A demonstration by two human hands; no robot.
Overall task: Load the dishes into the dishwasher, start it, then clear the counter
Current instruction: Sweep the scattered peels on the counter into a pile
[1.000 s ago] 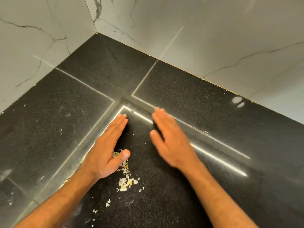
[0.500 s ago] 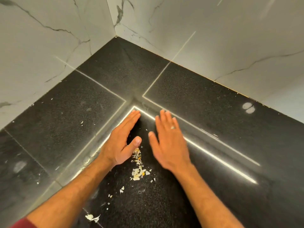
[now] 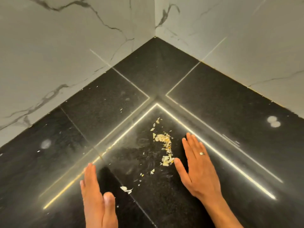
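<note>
A trail of pale yellow-white food scraps lies on the black speckled counter near its inner corner. My right hand lies flat with straight fingers just right of the scraps, its thumb tip touching the nearest clump. A ring sits on one of its fingers. My left hand stands on its edge with fingers straight, low in the view and left of the scraps, apart from them. A few loose flakes lie between the two hands. Neither hand holds anything.
White marble-look wall tiles meet in a corner behind the counter. Bright light strips reflect in the black surface. Small crumbs are scattered on the left part of the counter. A pale double spot shows at right.
Both hands have pulled back toward me and spread apart. The left hand has left the scraps, which now lie exposed beside the right hand's thumb. The view has shifted.
</note>
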